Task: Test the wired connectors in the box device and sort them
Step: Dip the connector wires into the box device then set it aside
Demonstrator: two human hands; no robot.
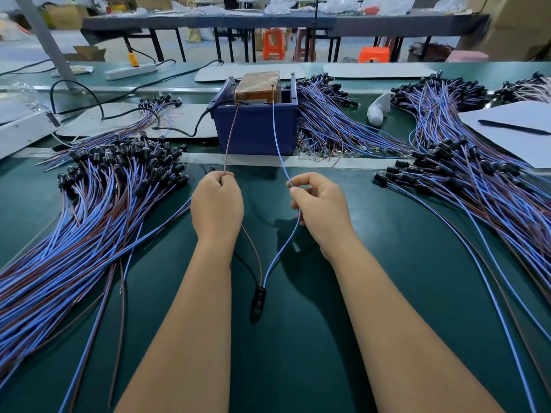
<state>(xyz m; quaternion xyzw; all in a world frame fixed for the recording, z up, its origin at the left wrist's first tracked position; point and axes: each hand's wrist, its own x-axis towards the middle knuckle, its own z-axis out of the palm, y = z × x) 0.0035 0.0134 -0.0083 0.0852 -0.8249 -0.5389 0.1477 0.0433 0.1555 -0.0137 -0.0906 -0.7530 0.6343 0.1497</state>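
Pinching the brown wire (pixel 229 150) in our left hand (pixel 217 201) and the blue wire (pixel 278 144) in our right hand (pixel 320 204), we judge testing underway at the box device (pixel 256 129); sorting comes next.

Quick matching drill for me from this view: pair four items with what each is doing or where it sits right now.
Items:
1. left hand
2. right hand
3. black connector
4. blue bin

States:
A. holds the brown box device
B. pinches the blue wire
C. grips the brown wire
D. hangs between the forearms, where both wires join

Pairs: 1-C, 2-B, 3-D, 4-A
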